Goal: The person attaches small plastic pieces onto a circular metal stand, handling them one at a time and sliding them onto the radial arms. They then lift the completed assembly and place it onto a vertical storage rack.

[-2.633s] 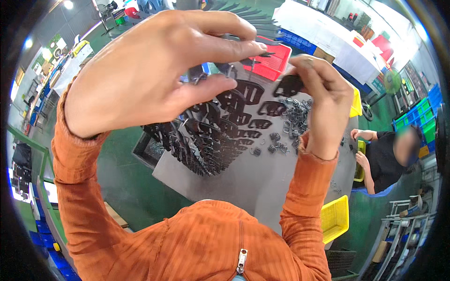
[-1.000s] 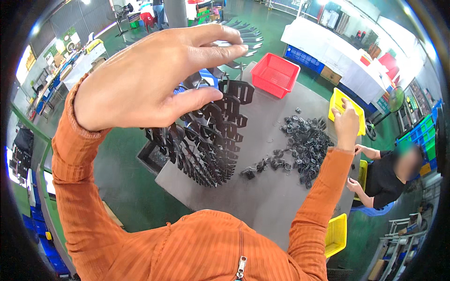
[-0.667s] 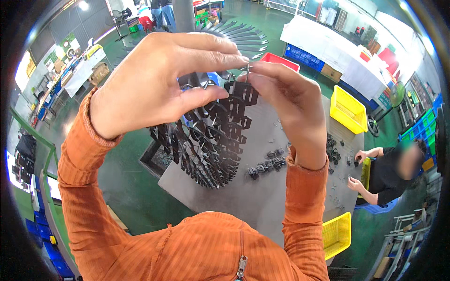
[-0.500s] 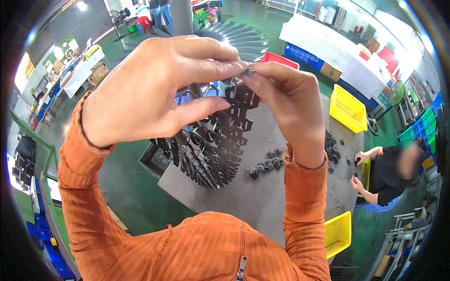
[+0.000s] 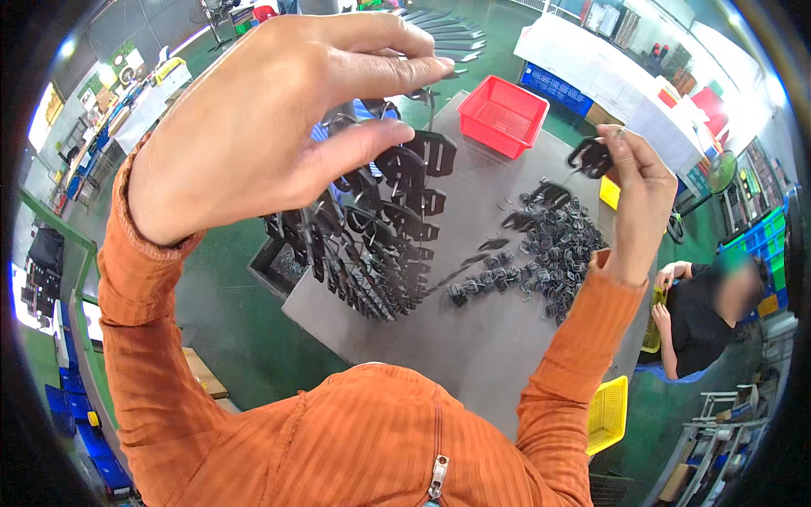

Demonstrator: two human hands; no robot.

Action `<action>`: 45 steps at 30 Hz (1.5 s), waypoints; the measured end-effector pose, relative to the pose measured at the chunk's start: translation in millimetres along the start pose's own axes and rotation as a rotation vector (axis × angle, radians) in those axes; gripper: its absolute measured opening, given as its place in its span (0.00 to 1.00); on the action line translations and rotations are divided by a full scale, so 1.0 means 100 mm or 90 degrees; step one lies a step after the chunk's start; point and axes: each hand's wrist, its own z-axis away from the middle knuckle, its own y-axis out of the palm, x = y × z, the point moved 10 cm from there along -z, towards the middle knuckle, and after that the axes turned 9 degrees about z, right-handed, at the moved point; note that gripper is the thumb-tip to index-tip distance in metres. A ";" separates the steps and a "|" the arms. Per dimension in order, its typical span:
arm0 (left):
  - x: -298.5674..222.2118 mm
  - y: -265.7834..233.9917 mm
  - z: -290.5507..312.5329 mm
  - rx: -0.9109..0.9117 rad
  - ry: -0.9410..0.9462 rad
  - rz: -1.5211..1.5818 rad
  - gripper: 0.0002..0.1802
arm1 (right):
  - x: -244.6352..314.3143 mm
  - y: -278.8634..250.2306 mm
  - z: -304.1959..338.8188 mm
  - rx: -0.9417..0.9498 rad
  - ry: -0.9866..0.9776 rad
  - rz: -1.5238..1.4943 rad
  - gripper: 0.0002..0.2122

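Note:
My right hand (image 5: 638, 190) is raised at the right, its thumb and fingers pinched on the top of a strand of black slotted buckles (image 5: 590, 158). Motion blur smears the lower pieces, which trail down toward the left over the table. At the upper left my left hand (image 5: 287, 127) has its thumb held apart from the fingers. It is beside a cluster of hanging strands of black buckles (image 5: 380, 245), and it covers their upper part. Whether the left fingertips touch the thin hook under them, I cannot tell.
A heap of loose black buckles (image 5: 562, 253) covers part of the grey table (image 5: 473, 363). A red basket (image 5: 504, 114) stands on its far side, a yellow basket (image 5: 608, 414) at the near right. A co-worker (image 5: 718, 304) sits at the right edge.
My right hand has moved away from my left fingertips to the right, carrying the strand of buckles. The left hand stays by the hanging strands. The co-worker's hands have shifted.

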 end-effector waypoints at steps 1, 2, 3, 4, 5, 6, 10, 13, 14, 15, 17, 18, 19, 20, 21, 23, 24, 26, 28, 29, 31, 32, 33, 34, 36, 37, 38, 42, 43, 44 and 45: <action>-0.01 -0.04 0.00 0.002 -0.016 -0.027 0.26 | -0.26 -0.14 -0.16 -0.011 -0.012 0.034 0.08; 0.07 0.03 0.03 0.023 -0.019 -0.007 0.29 | -0.50 -0.27 -0.30 -0.021 -0.025 0.068 0.09; 0.10 0.05 0.01 0.021 -0.016 -0.008 0.29 | -0.63 -0.37 -0.35 -0.024 -0.027 0.069 0.09; 0.10 0.07 -0.02 0.029 -0.010 0.006 0.30 | -0.72 -0.47 -0.38 -0.038 -0.014 0.314 0.11; 0.10 0.06 -0.02 0.035 -0.007 0.016 0.31 | -0.74 -0.50 -0.39 -0.053 -0.003 0.557 0.14; 0.10 0.06 -0.02 0.042 -0.008 0.010 0.33 | -0.67 -0.48 -0.33 -0.093 -0.048 0.703 0.16; 0.08 -0.04 -0.01 -0.060 0.002 0.035 0.32 | -0.10 0.21 -0.04 0.062 -0.124 0.274 0.14; 0.09 -0.05 0.03 -0.054 0.013 0.058 0.28 | 0.65 0.80 0.33 0.242 -0.204 -0.101 0.11; 0.07 -0.06 0.03 -0.054 0.011 0.073 0.26 | 0.80 0.87 0.39 0.240 -0.206 -0.103 0.11; 0.07 -0.05 0.02 -0.052 0.013 0.072 0.26 | 0.89 0.97 0.45 0.272 -0.172 -0.157 0.10; 0.06 -0.01 0.02 -0.032 0.028 0.090 0.25 | 0.91 1.09 0.47 0.304 -0.135 -0.212 0.09; 0.04 -0.02 0.02 -0.031 0.028 0.092 0.25 | 0.90 1.12 0.44 0.293 -0.137 -0.189 0.07; 0.01 -0.03 0.03 -0.013 0.022 0.082 0.25 | 0.89 1.14 0.42 0.282 -0.140 -0.167 0.06; 0.00 -0.03 0.02 0.004 0.019 0.075 0.24 | 0.88 1.16 0.43 0.280 -0.137 -0.164 0.06; 0.01 -0.04 0.03 0.005 0.021 0.078 0.24 | 0.90 1.15 0.42 0.260 -0.148 -0.173 0.05; -0.01 -0.01 0.05 0.033 0.053 0.056 0.24 | 0.90 1.14 0.43 0.239 -0.157 -0.178 0.04; 0.00 0.00 0.05 0.034 0.054 0.061 0.24 | 0.92 1.10 0.43 0.212 -0.179 -0.178 0.04; -0.01 0.01 0.06 0.033 0.074 0.042 0.25 | 0.95 1.07 0.45 0.189 -0.201 -0.178 0.04; -0.01 0.02 0.05 0.038 0.065 0.041 0.25 | 0.94 1.02 0.46 0.174 -0.179 -0.191 0.04; -0.01 0.04 0.05 0.043 0.064 0.041 0.26 | 0.92 1.00 0.46 0.177 -0.177 -0.189 0.04; 0.03 0.04 0.06 0.044 0.052 0.035 0.26 | 0.82 0.89 0.42 0.148 -0.174 -0.194 0.04; 0.05 0.07 0.02 0.046 0.048 0.028 0.26 | 0.75 0.72 0.36 0.130 -0.171 -0.096 0.05; 0.08 0.07 0.05 0.045 0.040 0.027 0.26 | 0.63 0.59 0.34 0.101 -0.137 -0.087 0.06; 0.11 0.03 0.08 0.026 0.039 0.010 0.26 | 0.48 0.47 0.31 0.073 -0.103 -0.078 0.06; 0.16 0.03 0.08 0.010 0.024 -0.008 0.26 | 0.17 0.17 0.16 0.015 -0.083 0.042 0.05; 0.13 -0.01 0.10 0.009 0.018 -0.013 0.26 | 0.01 0.05 0.04 -0.006 -0.078 0.033 0.05; 0.09 -0.05 0.08 -0.003 0.009 -0.023 0.27 | -0.16 -0.09 -0.07 -0.036 -0.071 0.090 0.07; 0.18 0.01 0.04 0.016 -0.014 0.034 0.30 | -0.56 -0.34 -0.27 -0.086 -0.049 0.512 0.10; 0.22 0.03 0.04 0.024 -0.010 0.034 0.31 | -0.45 -0.30 -0.23 -0.120 -0.137 0.571 0.12; 0.22 0.06 0.02 0.065 -0.011 0.038 0.33 | -0.34 -0.24 -0.16 -0.154 -0.225 0.626 0.14; 0.23 0.04 0.02 0.064 -0.009 0.036 0.33 | -0.22 -0.12 -0.10 -0.085 -0.198 0.454 0.14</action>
